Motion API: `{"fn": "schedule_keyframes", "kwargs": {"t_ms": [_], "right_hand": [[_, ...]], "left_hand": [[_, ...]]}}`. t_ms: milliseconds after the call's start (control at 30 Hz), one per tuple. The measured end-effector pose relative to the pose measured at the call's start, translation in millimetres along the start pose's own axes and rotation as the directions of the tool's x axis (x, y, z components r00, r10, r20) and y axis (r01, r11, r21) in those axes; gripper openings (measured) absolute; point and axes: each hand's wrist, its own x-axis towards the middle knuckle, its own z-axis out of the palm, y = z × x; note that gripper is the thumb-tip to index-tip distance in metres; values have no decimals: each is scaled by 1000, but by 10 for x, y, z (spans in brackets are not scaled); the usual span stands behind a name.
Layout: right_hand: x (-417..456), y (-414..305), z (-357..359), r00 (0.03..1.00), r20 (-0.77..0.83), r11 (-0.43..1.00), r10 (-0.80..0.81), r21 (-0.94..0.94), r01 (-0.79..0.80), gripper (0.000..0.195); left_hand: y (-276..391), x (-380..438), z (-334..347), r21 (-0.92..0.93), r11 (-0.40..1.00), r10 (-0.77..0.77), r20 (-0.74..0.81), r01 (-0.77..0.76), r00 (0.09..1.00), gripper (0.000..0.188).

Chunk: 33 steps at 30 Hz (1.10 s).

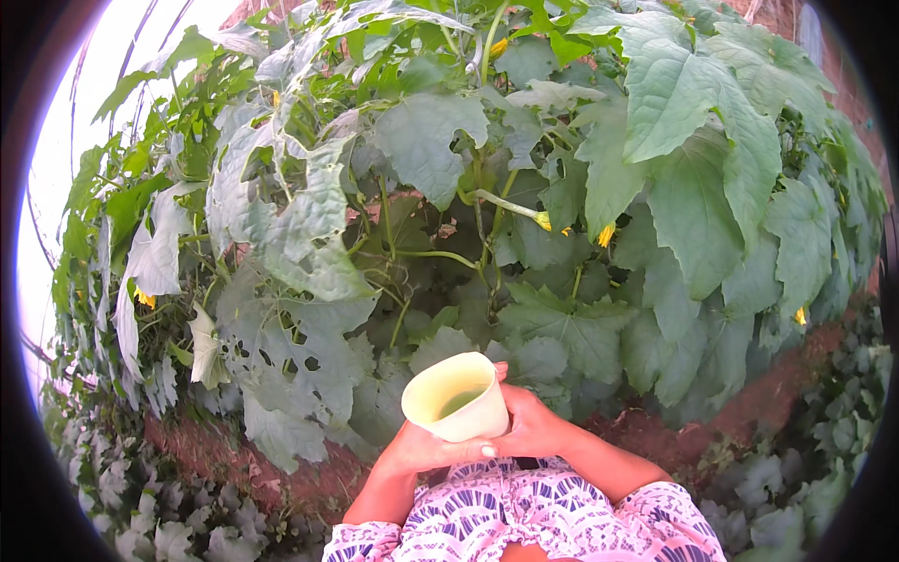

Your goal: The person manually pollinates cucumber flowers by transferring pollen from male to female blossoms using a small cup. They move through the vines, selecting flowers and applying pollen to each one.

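A pale yellow cup with some greenish liquid in it is held between both hands, low in the middle of the view and tilted a little to the left. My left hand is around its lower left side, with the thumb across the front below the wall. My right hand grips it from the right, fingertips showing at the far right rim. Just beyond the cup stand climbing vines with large lobed leaves. A slender young green fruit with a yellow flower at its tip hangs among the stems.
Dense foliage spans the view, with leaves full of holes at left and broad leaves at upper right. Yellow flowers dot the vines. Reddish-brown soil shows below, with low leafy plants at both lower corners.
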Motion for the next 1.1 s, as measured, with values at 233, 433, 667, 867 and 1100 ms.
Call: {"fn": "schedule_keyframes", "kwargs": {"t_ms": [233, 433, 667, 867, 1100], "right_hand": [[213, -493, -191, 977, 199, 863, -74, -479, 163, 68], [406, -1462, -587, 871, -108, 654, -479, -706, 272, 32], [1571, -1861, -1335, 753, -286, 558, -593, -820, 128, 25], [2073, -1747, -1401, 701, -563, 899, -438, -286, 332, 25], [2235, -1593, -1537, 752, -356, 830, -554, -304, 468, 18]], "left_hand": [[0, -39, -58, 90, 978, 201, -129, -190, 971, 67], [5, -87, -149, 115, 961, 268, -155, -252, 951, 67], [-98, -143, -122, 9, 984, 178, -112, -178, 978, 62], [-87, -211, -124, -46, 985, 159, -135, -167, 978, 58], [-106, -241, -149, -60, 989, 122, -189, -135, 974, 57]]}}
